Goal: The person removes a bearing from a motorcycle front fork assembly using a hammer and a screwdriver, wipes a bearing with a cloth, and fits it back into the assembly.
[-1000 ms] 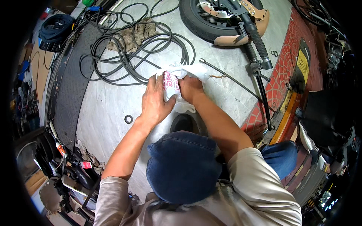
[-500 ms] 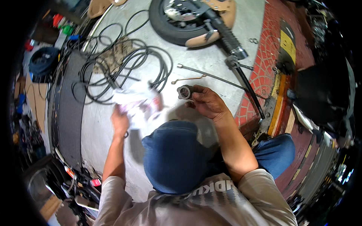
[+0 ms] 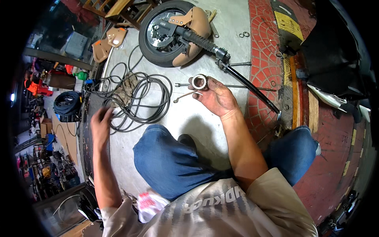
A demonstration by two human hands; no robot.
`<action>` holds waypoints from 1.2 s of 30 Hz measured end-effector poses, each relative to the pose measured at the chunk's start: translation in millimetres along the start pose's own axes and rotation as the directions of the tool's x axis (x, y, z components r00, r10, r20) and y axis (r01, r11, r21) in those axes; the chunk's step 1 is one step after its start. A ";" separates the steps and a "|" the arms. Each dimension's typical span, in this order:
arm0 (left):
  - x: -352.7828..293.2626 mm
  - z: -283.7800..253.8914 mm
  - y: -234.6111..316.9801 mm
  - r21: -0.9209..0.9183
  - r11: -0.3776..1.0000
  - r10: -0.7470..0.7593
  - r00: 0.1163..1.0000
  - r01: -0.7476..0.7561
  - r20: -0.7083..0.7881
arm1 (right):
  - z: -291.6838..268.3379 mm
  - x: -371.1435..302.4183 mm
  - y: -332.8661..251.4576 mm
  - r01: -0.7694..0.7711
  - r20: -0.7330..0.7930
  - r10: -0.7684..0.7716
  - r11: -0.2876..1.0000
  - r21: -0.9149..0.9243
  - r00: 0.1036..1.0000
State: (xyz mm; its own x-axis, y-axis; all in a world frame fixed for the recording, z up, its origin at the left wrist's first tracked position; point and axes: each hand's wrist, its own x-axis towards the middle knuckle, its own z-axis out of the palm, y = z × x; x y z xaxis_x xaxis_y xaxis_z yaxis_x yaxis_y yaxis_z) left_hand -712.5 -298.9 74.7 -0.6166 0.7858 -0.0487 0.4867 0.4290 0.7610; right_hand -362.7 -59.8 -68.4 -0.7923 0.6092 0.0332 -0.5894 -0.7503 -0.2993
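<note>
I sit over a pale grey floor (image 3: 177, 112), scuffed and smooth, my jeans (image 3: 166, 162) bent beneath me and a dark shadow spread between my knees. In my right hand (image 3: 219, 99) I grip a metal ring (image 3: 193, 83) between thumb and fingers, held above the floor with its round opening facing up at me. My left hand (image 3: 101, 122) is free, fingers loosely parted and a little blurred, at the left side near a loose coil of black hose (image 3: 168, 93). The hose loops around and over a crumpled brown rag (image 3: 126, 87). Ahead of me lies a wheel (image 3: 143, 37) with a tan mudguard (image 3: 201, 29) and fork; a long black bar (image 3: 254, 91) slants from the fork's end onto a strip of red tiles (image 3: 262, 51) patterned with pale joints. A thin rod (image 3: 241, 86) runs across the floor onto that strip, and a small wrench (image 3: 185, 96) lies just below it. Beyond the tiles come wooden planks (image 3: 300, 91) and a big black sheet-like piece (image 3: 331, 59). At the upper left, two tan panels (image 3: 115, 36) rest near a wooden stool (image 3: 118, 8); past them the room is crowded and dim. A white bag (image 3: 152, 205) with pink print sits close against my left side.
</note>
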 end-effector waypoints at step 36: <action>33.5 262.9 239.1 0.020 0.992 0.093 0.832 -0.124 0.548 | 11.9 -36.9 -38.7 0.248 -0.346 -0.288 0.956 -0.157 0.893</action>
State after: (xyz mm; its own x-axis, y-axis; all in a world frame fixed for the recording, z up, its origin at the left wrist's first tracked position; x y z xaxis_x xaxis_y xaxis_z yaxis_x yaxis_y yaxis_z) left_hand -454.2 -52.9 84.9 -0.1286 0.9372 -0.3241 0.5718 0.3372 0.7479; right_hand -312.5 -56.3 -46.7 -0.4832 0.8490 -0.2137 -0.7350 -0.5260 -0.4279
